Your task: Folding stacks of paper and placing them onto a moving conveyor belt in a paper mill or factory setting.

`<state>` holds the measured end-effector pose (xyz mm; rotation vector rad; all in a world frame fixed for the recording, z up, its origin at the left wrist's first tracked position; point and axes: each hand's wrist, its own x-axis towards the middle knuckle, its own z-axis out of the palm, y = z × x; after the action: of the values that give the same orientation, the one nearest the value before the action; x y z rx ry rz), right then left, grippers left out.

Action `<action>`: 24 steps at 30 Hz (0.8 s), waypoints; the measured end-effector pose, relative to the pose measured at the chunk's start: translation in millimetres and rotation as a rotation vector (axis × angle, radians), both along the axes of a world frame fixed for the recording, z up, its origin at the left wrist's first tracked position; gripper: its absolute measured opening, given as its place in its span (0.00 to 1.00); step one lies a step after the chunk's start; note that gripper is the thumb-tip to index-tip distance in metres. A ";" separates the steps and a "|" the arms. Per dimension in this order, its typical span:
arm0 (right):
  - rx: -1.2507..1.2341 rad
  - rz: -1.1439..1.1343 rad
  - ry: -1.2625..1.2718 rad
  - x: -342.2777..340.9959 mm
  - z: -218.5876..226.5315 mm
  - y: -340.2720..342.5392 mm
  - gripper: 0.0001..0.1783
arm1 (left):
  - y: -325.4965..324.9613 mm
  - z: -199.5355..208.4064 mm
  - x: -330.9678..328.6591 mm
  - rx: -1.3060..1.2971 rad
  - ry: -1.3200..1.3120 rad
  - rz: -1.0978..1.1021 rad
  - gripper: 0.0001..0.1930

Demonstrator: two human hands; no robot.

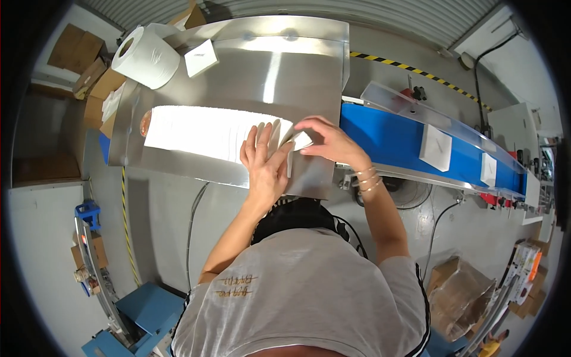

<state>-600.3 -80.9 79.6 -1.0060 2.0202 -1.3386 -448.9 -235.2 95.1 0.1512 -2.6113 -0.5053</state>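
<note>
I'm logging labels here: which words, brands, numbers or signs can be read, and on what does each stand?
Grey shirt: brown lettering, struck through; I won't copy it out.
Two white squares on the blue belt: faint marks, too small to read.
White square by the roll: dark mark, too small to read.
White-and-orange box, right edge: print too small to read.
White stack: none visible.
</note>
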 end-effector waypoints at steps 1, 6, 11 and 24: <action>-0.063 0.080 0.052 -4.4 -13.9 -4.2 0.24 | 1.5 1.7 -1.2 0.002 0.002 -0.014 0.13; -0.268 -0.273 -0.415 -8.9 -40.4 32.4 0.13 | -3.8 1.2 2.5 0.023 0.008 0.106 0.19; 0.395 -0.904 0.052 -51.9 -61.7 140.6 0.28 | -11.0 -8.3 4.4 0.037 0.041 0.109 0.20; -0.045 0.129 0.151 -3.0 -18.9 -17.6 0.24 | -12.9 -0.5 6.6 0.004 -0.012 0.005 0.15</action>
<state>-603.3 -98.5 60.7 -1.2692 2.0024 -1.2795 -442.3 -248.1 94.6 0.1631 -2.6210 -0.5095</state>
